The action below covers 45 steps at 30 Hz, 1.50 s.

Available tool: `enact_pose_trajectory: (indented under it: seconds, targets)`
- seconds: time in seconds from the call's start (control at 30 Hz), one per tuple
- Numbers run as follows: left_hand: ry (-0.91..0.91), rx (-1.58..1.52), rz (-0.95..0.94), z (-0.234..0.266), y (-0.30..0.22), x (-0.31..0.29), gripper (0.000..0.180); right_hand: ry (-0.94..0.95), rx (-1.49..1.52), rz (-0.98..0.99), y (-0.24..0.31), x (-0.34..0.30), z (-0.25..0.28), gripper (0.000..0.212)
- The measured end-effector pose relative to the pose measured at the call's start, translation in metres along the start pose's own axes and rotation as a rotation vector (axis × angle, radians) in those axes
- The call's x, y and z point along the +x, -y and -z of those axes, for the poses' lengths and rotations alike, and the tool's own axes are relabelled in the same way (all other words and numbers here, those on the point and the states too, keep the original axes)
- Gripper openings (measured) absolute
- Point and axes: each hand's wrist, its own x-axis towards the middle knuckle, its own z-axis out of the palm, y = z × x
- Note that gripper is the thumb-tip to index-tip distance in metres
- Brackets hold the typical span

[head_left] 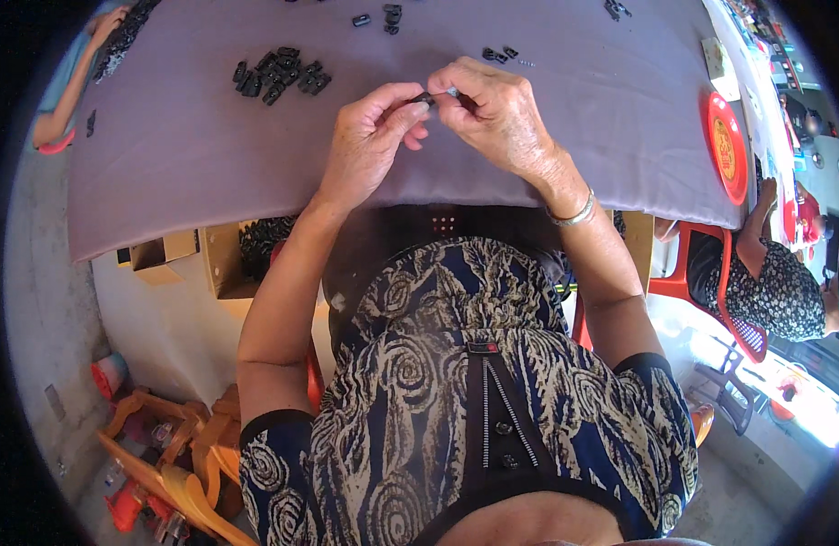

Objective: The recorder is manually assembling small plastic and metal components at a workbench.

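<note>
Above the near part of the cloth-covered table, my left hand pinches a small black plastic part between thumb and fingers. My right hand meets it from the other side, its fingers closed around something small with a pale glint; that piece is mostly hidden. To the left of my hands lies a heap of similar black parts. A few more black parts rest just beyond my right hand, beside what looks like a tiny metal spring.
Further black pieces lie toward the far side. A red round tray sits at the table's right edge. Open cardboard boxes stand below the near edge. Another person's arm reaches in at far left; someone sits on a red chair at right.
</note>
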Motion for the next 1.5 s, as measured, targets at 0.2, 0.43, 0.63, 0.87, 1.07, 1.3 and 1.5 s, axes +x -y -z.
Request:
enact_pose_trajectory:
  seconds: [0.2, 0.43, 0.63, 0.87, 1.07, 1.3, 1.5]
  targets:
    - [-0.065, -0.102, 0.0, -0.002, 0.002, 0.002, 0.023, -0.088, 0.023, -0.013, 0.004, -0.004, -0.008, 0.017]
    - [-0.189, -0.236, -0.007, -0.002, 0.003, 0.003, 0.022, -0.133, 0.195, -0.195, 0.019, -0.013, -0.024, 0.029]
    - [-0.217, -0.22, 0.017, -0.004, 0.002, 0.002, 0.023, -0.038, 0.342, -0.254, 0.007, -0.015, -0.019, 0.032]
    - [-0.2, -0.192, 0.028, -0.002, 0.003, -0.002, 0.022, -0.103, 0.148, -0.339, -0.009, -0.013, 0.002, 0.018]
    - [-0.14, -0.111, -0.006, -0.001, -0.001, 0.002, 0.023, -0.202, -0.178, -0.439, -0.051, -0.013, 0.027, 0.013]
    - [-0.191, 0.047, 0.039, -0.006, -0.008, -0.003, 0.025, -0.146, -0.488, -0.329, -0.063, -0.02, 0.019, 0.018]
    - [-0.15, 0.017, -0.001, -0.007, 0.003, 0.001, 0.025, -0.157, -0.367, -0.369, -0.065, -0.021, 0.026, 0.01]
